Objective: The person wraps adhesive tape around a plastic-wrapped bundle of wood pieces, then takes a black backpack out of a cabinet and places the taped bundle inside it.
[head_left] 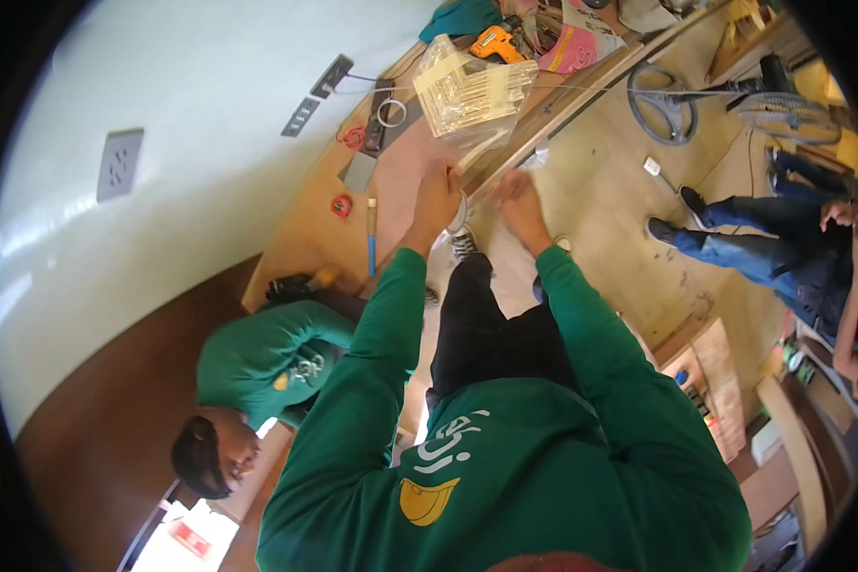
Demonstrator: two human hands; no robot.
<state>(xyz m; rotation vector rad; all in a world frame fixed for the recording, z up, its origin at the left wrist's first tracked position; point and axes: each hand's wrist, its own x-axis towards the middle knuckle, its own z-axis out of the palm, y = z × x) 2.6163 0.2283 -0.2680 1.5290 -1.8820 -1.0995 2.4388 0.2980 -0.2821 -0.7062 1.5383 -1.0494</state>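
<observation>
My left hand [436,202] is closed at the edge of the wooden workbench [396,181]. What its fingers grip is hard to make out; a thin pale strip [486,150] runs along the bench edge just beyond them. To its right, my right hand [520,204] is apart from it, over the floor beside the bench. The right fingers look bent but are smeared by motion. Left of my left hand lie a tool with a blue handle [372,250], a red tape measure [341,205] and a grey rectangular piece [358,173].
A plastic-wrapped bundle of pale strips [477,95], an orange drill [496,44] and a power strip [379,119] lie on the bench. A co-worker in green [267,353] bends at my left. Legs in jeans [753,229] and a fan [786,114] are at right.
</observation>
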